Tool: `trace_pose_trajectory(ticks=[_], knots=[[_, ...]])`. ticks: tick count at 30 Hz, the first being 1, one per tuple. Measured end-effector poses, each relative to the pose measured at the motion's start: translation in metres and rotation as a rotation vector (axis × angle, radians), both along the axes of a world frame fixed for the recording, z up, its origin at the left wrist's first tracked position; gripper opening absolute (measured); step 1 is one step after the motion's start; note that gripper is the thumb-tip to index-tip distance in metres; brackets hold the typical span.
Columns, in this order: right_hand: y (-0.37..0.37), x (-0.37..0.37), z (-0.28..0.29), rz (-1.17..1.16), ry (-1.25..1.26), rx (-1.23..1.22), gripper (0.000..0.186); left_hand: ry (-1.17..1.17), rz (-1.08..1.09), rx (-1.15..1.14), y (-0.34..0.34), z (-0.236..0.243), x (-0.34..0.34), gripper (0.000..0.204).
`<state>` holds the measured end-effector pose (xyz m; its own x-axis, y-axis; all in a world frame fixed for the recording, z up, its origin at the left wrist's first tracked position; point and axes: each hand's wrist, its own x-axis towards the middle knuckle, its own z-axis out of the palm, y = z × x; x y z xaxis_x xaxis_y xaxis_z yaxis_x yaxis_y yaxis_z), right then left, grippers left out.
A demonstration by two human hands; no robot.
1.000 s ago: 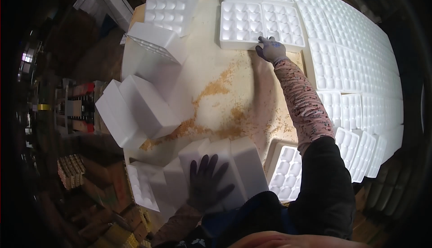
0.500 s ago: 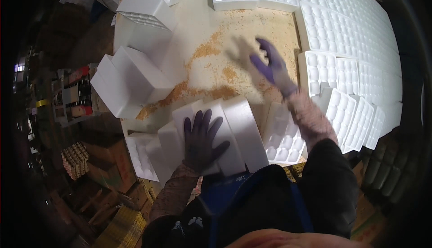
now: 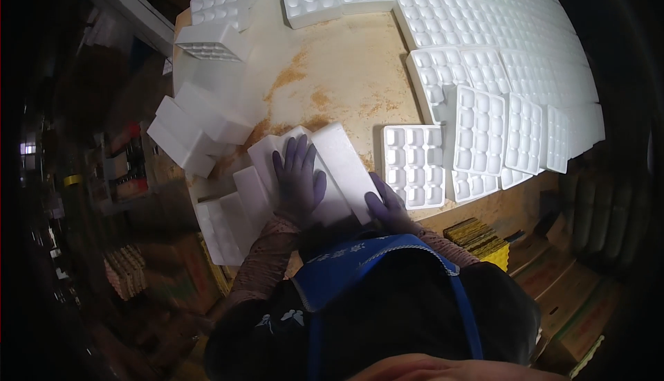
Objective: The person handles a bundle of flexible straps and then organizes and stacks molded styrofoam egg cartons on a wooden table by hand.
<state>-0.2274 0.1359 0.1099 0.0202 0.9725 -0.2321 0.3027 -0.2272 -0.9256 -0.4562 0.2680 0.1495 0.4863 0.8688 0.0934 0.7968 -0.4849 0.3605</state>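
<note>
My left hand [image 3: 298,182], in a purple glove, lies flat with fingers spread on the smooth upturned faces of white foam trays leaning together at the table's near edge. Its fingers rest near the far end of one tray. My right hand [image 3: 389,208], gloved alike, grips the right edge of the rightmost leaning foam tray [image 3: 344,166], thumb toward its top; some of its fingers are hidden. Just right of that hand lies a foam tray with rounded cups [image 3: 413,163], cups up. More leaning trays [image 3: 232,225] lie left of my left hand.
Rows of cupped white foam trays [image 3: 484,69] cover the table's right and far sides. Several trays [image 3: 197,128] stand tilted at the left edge. Brownish crumbs lie on the pale tabletop [image 3: 346,62]. Yellow stacked cartons [image 3: 487,242] are below the near edge.
My right hand has come back from above the tabletop to the rightmost leaning tray's edge. My left hand stays on the trays. The whole view has shifted.
</note>
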Motion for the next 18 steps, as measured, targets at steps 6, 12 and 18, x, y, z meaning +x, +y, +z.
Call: trace_pose_trajectory(ticks=[6,12,18], knots=[[0.012,0.007,0.004,-0.096,0.247,-0.034,0.051,-0.074,0.081,-0.083,-0.047,0.004,0.055,0.073],[-0.015,0.046,-0.042,-0.201,-0.727,0.228,0.061,-0.520,0.247,-0.239,-0.031,-0.012,0.088,0.056],[-0.038,0.023,-0.081,0.178,-0.739,0.084,0.082,-0.570,0.335,0.007,0.059,-0.017,0.101,0.041]])
